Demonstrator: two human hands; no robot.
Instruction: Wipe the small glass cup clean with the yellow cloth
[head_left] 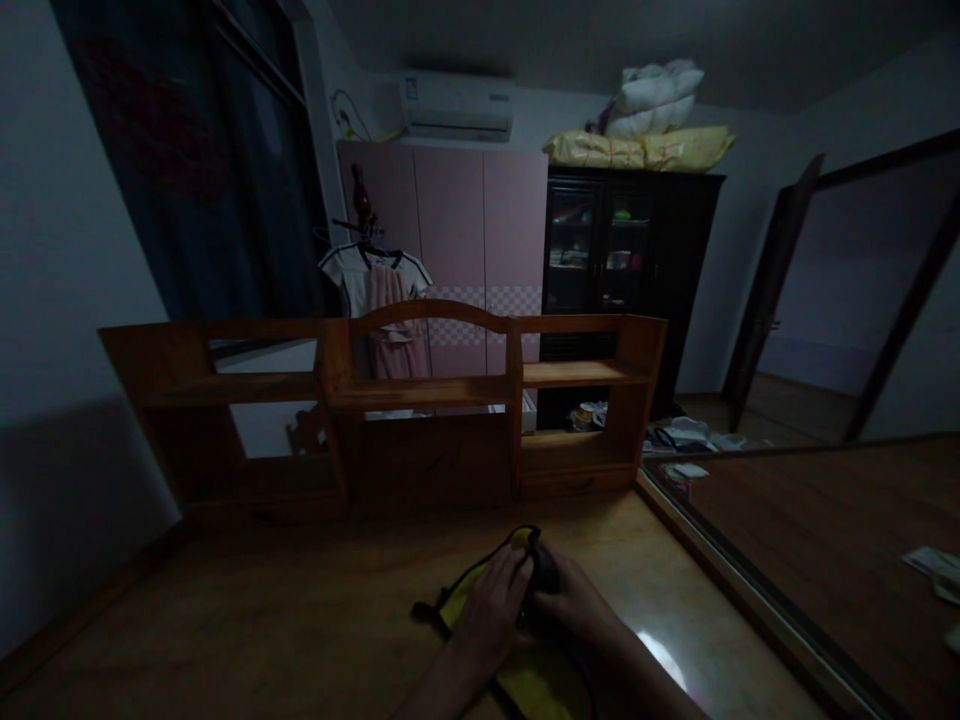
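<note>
Both my hands rest on a yellow cloth with a black edge (pixel 538 684) that lies on the wooden desk (pixel 300 610) near its front. My left hand (pixel 491 608) lies over the cloth with its fingers curled down on it. My right hand (pixel 571 598) meets it from the right and presses on a small dark thing (pixel 544 572) that I cannot make out. The room is dim, and the fingertips are hard to see.
A wooden shelf unit (pixel 390 400) stands at the back of the desk. Behind it are a pink wardrobe (pixel 480 240), a dark cabinet (pixel 622 260) with bedding on top, hanging clothes (pixel 379 290) and an open door (pixel 765 290) at right. A mirror-like panel (pixel 825 540) flanks the desk.
</note>
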